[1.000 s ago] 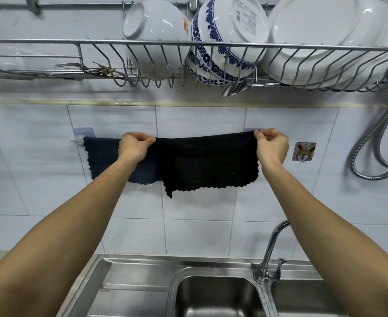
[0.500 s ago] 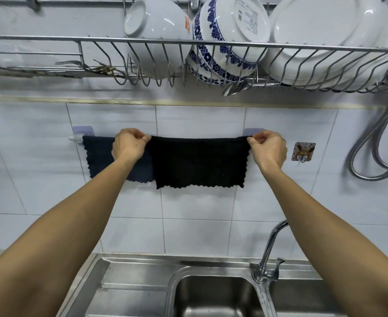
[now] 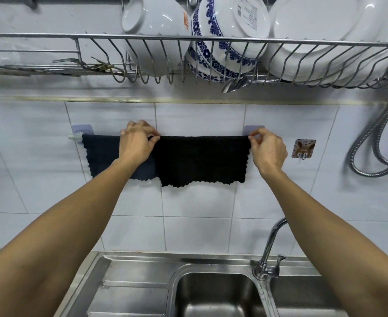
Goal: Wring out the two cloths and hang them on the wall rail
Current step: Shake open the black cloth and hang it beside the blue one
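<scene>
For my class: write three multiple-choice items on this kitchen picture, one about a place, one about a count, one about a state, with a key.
1. Where does the black cloth hang?
A. in the sink
B. on the wall rail, right of the dark blue cloth
C. on the tap

2. How many cloths are on the rail?
A. one
B. two
C. three

3. What are the hands doing?
A. left hand and right hand pinch the black cloth's top corners
B. both hang free
C. both turn the tap

Key: B, the cloths sit side by side on the rail; B, one blue, one black; A, fingers close on both corners.
</scene>
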